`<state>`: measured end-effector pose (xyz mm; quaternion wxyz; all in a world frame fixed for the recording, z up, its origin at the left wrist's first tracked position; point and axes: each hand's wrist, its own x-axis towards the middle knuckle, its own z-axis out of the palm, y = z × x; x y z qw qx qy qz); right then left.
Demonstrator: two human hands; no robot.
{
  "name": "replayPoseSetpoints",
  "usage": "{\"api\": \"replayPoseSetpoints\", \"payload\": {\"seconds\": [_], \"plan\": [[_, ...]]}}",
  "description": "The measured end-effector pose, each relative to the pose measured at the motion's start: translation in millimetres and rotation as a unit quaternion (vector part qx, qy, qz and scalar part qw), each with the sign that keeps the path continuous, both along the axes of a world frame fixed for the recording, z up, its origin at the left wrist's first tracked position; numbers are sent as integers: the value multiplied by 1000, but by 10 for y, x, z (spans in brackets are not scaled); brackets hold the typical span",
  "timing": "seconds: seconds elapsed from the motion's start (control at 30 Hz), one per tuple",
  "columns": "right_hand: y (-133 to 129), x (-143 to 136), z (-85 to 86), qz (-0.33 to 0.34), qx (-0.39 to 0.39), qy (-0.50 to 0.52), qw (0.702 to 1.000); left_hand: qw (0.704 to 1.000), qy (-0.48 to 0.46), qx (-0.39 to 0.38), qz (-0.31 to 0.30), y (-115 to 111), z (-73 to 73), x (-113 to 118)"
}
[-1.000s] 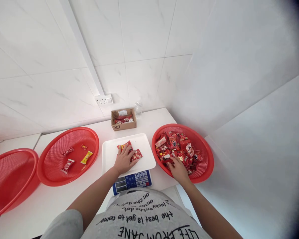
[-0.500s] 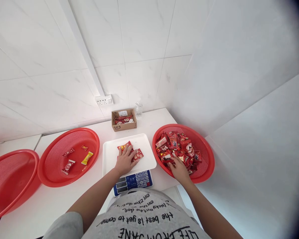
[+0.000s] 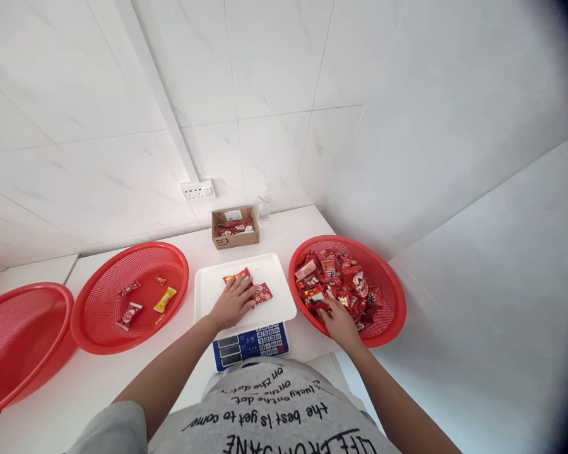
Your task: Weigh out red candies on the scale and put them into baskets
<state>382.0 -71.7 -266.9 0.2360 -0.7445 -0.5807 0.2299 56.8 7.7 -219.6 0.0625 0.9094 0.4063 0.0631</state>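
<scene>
My left hand (image 3: 231, 304) lies palm down on the white tray (image 3: 208, 290) of a scale, fingers stretched over red candy packets (image 3: 264, 292) and partly hiding them. A red and yellow packet (image 3: 237, 275) shows past the fingertips. At the near left side of the right-hand red basket (image 3: 392, 315), my right hand (image 3: 339, 321) reaches into a heap of wrapped candies (image 3: 331, 270). Its thumb and fingers close on a red candy packet (image 3: 316, 303), which they partly cover.
The scale's blue keypad panel (image 3: 252, 347) faces me below the tray. Behind stand a small cardboard box (image 3: 236, 240) of red packets and a clear plastic container (image 3: 263, 209). To the left are a red basket (image 3: 92, 334) with several candies and another red basket (image 3: 33, 353).
My left hand has slid slightly toward me and to the left over the packets on the tray. My right hand stays at almost the same place in the basket.
</scene>
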Motion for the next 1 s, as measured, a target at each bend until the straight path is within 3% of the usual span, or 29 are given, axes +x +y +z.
{"api": "replayPoseSetpoints", "payload": {"seconds": [0.13, 0.23, 0.73, 1.0], "plan": [[13, -4, 13, 0, -7, 10, 1000, 997, 33, -2, -67, 84, 19, -141], [19, -1, -1, 2, -4, 17, 1000, 995, 56, -5, -83, 100, -3, -151], [6, 0, -1, -7, 5, 20, 1000, 997, -5, 38, 73, -36, -139, 68], [0, 0, 3, -1, 8, 12, 1000, 995, -11, 58, 79, 16, -109, 128]]}}
